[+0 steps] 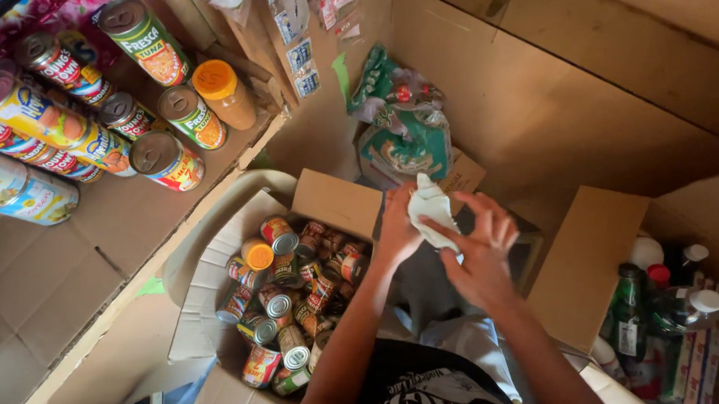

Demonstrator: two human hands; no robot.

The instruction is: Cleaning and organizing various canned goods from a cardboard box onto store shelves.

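Observation:
Both my hands hold a crumpled white cloth (430, 207) above the gap between two cartons. My left hand (397, 224) grips its left side. My right hand (480, 253) has its fingers spread over the cloth's lower right part. Just left of my hands stands an open cardboard box (336, 201) filled with several tin cans (293, 293) lying at all angles.
A cardboard-covered shelf (95, 237) at left carries several upright tin cans (167, 159) and an orange-lidded jar (224, 92). Green packets (404, 139) lie behind the box. A second carton (590, 263) at right holds bottles (657, 308). Cardboard walls surround everything.

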